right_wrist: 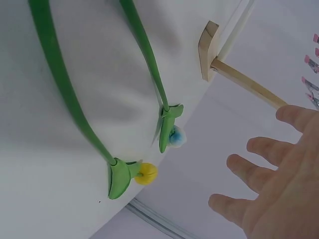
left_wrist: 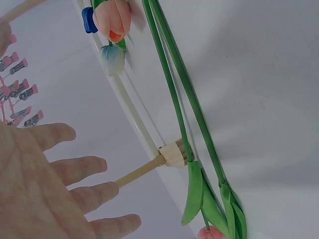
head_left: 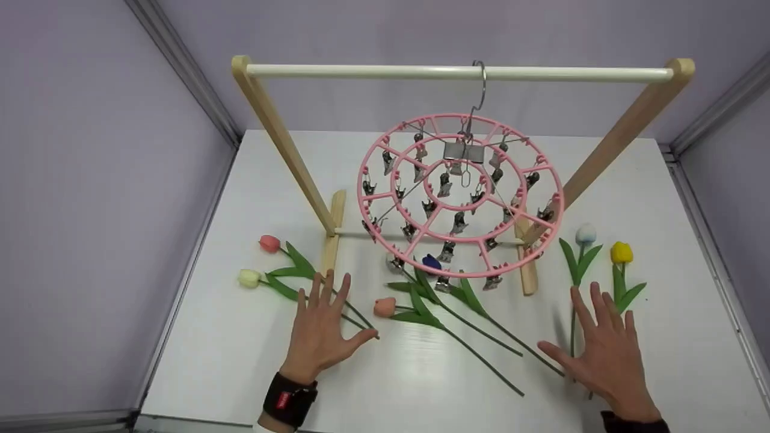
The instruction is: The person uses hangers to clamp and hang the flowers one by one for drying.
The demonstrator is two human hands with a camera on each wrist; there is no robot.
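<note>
Both hands are flat with fingers spread, holding nothing. The left hand [head_left: 319, 334] hovers over the pink and cream tulips' stems [head_left: 337, 304] at near left; the right hand [head_left: 604, 349] is above the pale blue tulip's stem [head_left: 572, 337]. Risk I see: grabbing crossed stems drags neighbours, or lifting snags the pink clip hanger [head_left: 460, 195].

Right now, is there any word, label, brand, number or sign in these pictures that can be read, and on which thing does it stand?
No text can be read.
Red patch on the black wristband of the left hand: too small and blurred to read.
Metal plate in the pink clip hanger: no legible marking.
</note>
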